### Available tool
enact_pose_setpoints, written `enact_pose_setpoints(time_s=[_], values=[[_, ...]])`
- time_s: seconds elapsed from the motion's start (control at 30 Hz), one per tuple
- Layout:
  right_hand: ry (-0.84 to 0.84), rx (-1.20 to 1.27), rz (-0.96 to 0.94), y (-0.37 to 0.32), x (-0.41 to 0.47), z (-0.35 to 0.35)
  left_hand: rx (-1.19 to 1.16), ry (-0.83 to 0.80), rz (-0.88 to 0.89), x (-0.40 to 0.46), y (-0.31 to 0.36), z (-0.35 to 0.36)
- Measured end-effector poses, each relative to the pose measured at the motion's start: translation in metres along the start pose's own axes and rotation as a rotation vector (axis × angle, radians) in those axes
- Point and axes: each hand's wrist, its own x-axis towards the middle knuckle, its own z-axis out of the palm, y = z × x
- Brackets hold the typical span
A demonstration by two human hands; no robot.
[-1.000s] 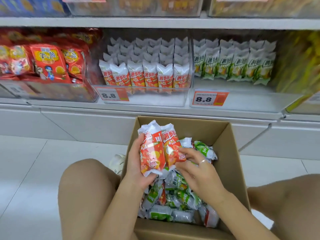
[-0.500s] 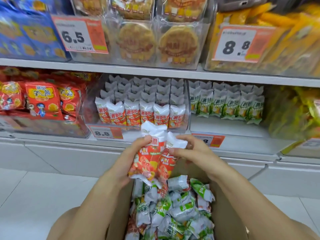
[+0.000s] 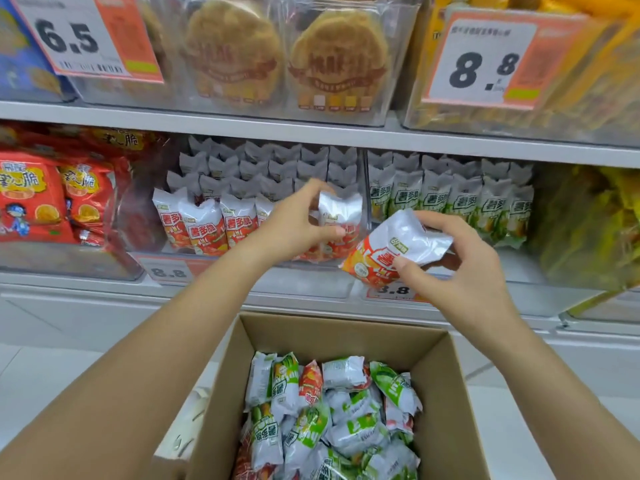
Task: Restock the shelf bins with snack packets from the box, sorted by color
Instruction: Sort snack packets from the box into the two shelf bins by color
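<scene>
A person's left hand [image 3: 294,223] pinched 1 red snack packet [image 3: 337,223] upright at the front row of the red bin [image 3: 242,209], thumb on its face, fingers curled over the silver top. To its right and slightly lower, the right hand [image 3: 450,261] gripped a 2nd red packet [image 3: 388,251], tilted, in front of the shelf edge and just left of the green bin [image 3: 450,199]. Left of the left hand, approx. 4 red packets showed in the front row, w/ several rows of silver tops behind. Beyond the right hand, 6 green packets fronted their row. Below both hands sat 1 open cardboard box [image 3: 346,334] holding a loose heap, mostly green w/ a few red; exact count can't be told. 2 price tags above read 6.5 [image 3: 69,39] and 8.8 [image 3: 485,67].
</scene>
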Motion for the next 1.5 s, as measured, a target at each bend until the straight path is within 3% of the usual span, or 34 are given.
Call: enact_pose_setpoints(time_s=[0.1, 0.2, 0.5, 0.7, 0.8, 0.9, 1.0, 1.13, 1.23, 1.3, 1.33, 1.4, 1.5], values=[[-0.001, -0.064, -0.077, 0.003, -0.004, -0.005, 0.323, 0.002, 0.066, 0.006, -0.008, 0.010], [-0.009, -0.099, -0.136, 0.004, -0.005, -0.004, 0.398, 0.038, 0.122, 0.011, -0.009, 0.014], [-0.315, -0.602, -0.249, -0.006, 0.050, 0.026, 0.329, 0.035, 0.174, 0.020, -0.009, -0.002], [-0.401, -0.753, -0.248, -0.015, 0.062, 0.031, 0.219, 0.054, 0.102, 0.018, -0.016, -0.004], [-0.316, -0.670, -0.275, -0.017, 0.054, 0.024, 0.120, 0.028, 0.067, 0.016, -0.021, -0.005], [-0.051, -0.457, -0.258, -0.017, 0.039, 0.005, 0.237, 0.030, 0.131, 0.009, -0.025, 0.008], [0.074, -0.311, -0.129, -0.003, 0.022, -0.011, 0.300, 0.020, 0.109, 0.003, -0.029, 0.022], [0.063, -0.194, -0.043, 0.012, 0.008, -0.012, 0.242, -0.041, 0.036, 0.002, -0.021, 0.012], [0.055, -0.114, -0.031, 0.008, 0.011, -0.004, 0.032, 0.090, 0.041, -0.009, -0.001, -0.004], [0.013, -0.065, -0.026, 0.004, 0.013, 0.005, -0.235, -0.033, 0.018, -0.023, 0.018, -0.012], [-0.017, -0.064, -0.031, 0.003, 0.012, 0.011, -0.251, -0.143, 0.026, -0.031, 0.026, -0.013], [-0.076, -0.075, -0.030, 0.002, 0.010, 0.023, -0.052, -0.255, 0.111, -0.043, 0.034, -0.009], [-0.114, -0.113, -0.043, 0.001, 0.009, 0.032, 0.099, -0.056, 0.176, -0.048, 0.028, -0.012]])
